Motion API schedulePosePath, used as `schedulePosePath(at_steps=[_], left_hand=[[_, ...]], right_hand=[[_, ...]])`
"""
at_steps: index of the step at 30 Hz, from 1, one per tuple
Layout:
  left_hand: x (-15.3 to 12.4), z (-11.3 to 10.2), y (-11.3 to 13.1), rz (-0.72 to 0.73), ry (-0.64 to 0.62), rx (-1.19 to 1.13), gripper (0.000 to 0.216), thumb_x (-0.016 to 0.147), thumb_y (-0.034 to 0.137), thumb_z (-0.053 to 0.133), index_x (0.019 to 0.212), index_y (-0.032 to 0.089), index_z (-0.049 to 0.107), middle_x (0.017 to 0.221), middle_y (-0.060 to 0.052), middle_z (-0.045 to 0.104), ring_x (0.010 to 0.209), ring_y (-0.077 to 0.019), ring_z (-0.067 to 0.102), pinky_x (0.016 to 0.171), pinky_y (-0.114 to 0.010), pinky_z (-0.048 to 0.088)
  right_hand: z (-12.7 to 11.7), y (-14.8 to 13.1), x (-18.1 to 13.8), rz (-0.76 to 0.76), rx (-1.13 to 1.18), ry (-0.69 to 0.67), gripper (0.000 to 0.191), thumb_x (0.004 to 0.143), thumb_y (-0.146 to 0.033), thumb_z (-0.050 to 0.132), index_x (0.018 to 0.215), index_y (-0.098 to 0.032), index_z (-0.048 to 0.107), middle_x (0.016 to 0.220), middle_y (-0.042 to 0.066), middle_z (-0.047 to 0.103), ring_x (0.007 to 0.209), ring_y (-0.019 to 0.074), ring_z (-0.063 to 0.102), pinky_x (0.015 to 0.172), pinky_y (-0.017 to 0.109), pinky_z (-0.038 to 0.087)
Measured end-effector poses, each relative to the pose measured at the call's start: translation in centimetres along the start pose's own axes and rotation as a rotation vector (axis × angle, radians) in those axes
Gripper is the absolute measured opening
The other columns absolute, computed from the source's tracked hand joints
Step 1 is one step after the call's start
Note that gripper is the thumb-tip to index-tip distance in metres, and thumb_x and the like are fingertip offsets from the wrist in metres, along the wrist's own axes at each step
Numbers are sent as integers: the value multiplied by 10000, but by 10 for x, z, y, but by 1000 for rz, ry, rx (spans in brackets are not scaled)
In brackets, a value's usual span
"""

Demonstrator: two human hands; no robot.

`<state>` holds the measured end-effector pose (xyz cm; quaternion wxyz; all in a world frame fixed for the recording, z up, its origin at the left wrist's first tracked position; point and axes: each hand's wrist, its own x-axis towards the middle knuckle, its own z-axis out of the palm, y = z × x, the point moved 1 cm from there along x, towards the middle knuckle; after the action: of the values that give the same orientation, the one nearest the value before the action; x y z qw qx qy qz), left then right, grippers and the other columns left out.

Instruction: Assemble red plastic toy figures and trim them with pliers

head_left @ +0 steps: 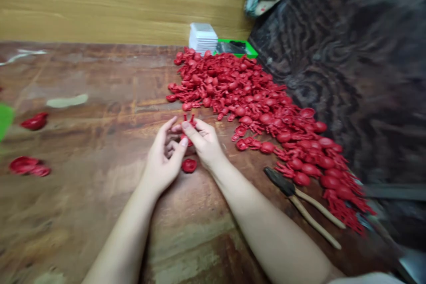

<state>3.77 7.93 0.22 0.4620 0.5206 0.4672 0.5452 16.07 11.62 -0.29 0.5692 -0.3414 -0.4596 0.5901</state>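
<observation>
Both my hands meet over the middle of the wooden table (109, 204), fingers closed around a small red plastic part (189, 120). Two thin prongs of it stick up between the fingertips; the rest is mostly covered. My left hand (168, 155) grips it from the left, with the thumb near its lower end. From the right, my right hand (203, 140) pinches it between thumb and fingers. Just below the hands lies a round, hollow red plastic piece (189, 165) on the tabletop.
A big heap of red plastic parts (233, 84) spreads along the right side. Pliers (293, 193) with pale handles lie beside it. Behind stand a stack of white cards (202, 37) and a green tray (252, 49). Loose red pieces (28, 166) lie at left. A dark board (346, 75) borders the right.
</observation>
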Motion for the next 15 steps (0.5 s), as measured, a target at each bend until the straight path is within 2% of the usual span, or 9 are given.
schedulePosePath(at_steps=[3, 6, 8, 10, 12, 14, 15], left_hand=[[7, -3, 1, -53, 18, -23, 768, 783, 520, 892, 1440, 226, 626, 1212, -120, 773, 886, -195, 748, 670, -240, 602], [16, -8, 1, -144, 67, -50, 678, 736, 500, 912, 1325, 234, 706, 1104, -74, 801, 731, -161, 705, 607, -233, 598], [21, -10, 1, -214, 125, -89, 562, 702, 421, 889, 1212, 230, 751, 973, -33, 796, 617, -142, 645, 539, -232, 581], [26, -12, 2, -283, 168, -152, 431, 664, 334, 819, 1074, 211, 767, 857, -11, 767, 579, -145, 615, 501, -229, 562], [30, -13, 5, -327, 161, -207, 331, 630, 279, 741, 950, 193, 747, 768, -3, 724, 571, -145, 595, 494, -220, 544], [31, -13, 9, -338, 125, -244, 243, 615, 274, 685, 843, 192, 697, 692, 5, 667, 550, -143, 563, 483, -219, 522], [31, -13, 11, -335, 102, -262, 204, 618, 289, 662, 801, 199, 663, 659, 11, 632, 535, -144, 543, 474, -226, 511]], right_hand=[[6, 7, 5, -17, -55, 21, 539, 819, -772, 779, 875, -237, 734, 765, -6, 730, 700, 171, 676, 717, 306, 606], [9, 9, 16, -87, -215, 39, 574, 939, -785, 625, 873, -225, 731, 758, 0, 708, 711, 171, 654, 708, 288, 572], [4, -5, 22, -179, -382, 127, 578, 1025, -735, 518, 903, -216, 742, 792, 16, 729, 748, 176, 673, 739, 283, 562], [-11, -37, 20, -314, -536, 241, 508, 1073, -640, 497, 953, -216, 750, 848, 29, 764, 786, 177, 703, 768, 278, 565], [-37, -81, -2, -467, -682, 348, 386, 1089, -527, 534, 995, -225, 755, 941, 43, 801, 858, 183, 738, 826, 285, 581], [-67, -124, -48, -560, -931, 588, 342, 1119, -434, 499, 1063, -226, 765, 1050, 75, 817, 959, 208, 754, 896, 326, 594], [-80, -141, -79, -571, -1093, 682, 344, 1126, -412, 482, 1062, -232, 768, 1012, 78, 819, 913, 215, 756, 855, 340, 606]])
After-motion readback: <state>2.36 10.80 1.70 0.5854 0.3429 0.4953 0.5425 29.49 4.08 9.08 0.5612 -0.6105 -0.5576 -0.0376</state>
